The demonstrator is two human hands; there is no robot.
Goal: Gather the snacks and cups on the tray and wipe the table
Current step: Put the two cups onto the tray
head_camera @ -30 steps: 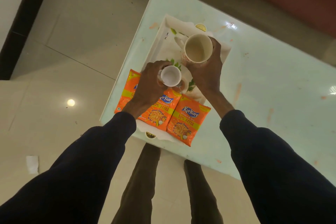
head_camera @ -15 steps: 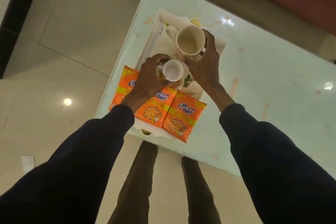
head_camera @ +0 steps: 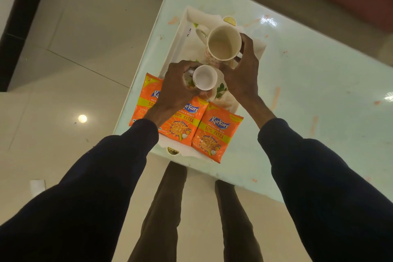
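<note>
A white tray [head_camera: 182,34] with gold handles lies on the glass table [head_camera: 319,95] near its left corner. My left hand [head_camera: 174,87] grips a small white cup [head_camera: 204,77] over the tray's middle. My right hand [head_camera: 242,72] holds a big cream mug [head_camera: 223,43] with a patterned side, its handle pointing left, over the tray's far half. Three orange Kurkure snack packets lie side by side on the tray's near end: one [head_camera: 146,93] partly under my left wrist, a middle one [head_camera: 182,123] and a right one [head_camera: 214,132].
Orange smears [head_camera: 276,98] dot the glass top to the right of the tray and near its far corner. The table's near edge runs just past the packets, with my legs and tiled floor below. A white scrap [head_camera: 37,186] lies on the floor at left.
Both hands have shifted the cup and the mug slightly toward the tray's far end and lower. The packets have not moved.
</note>
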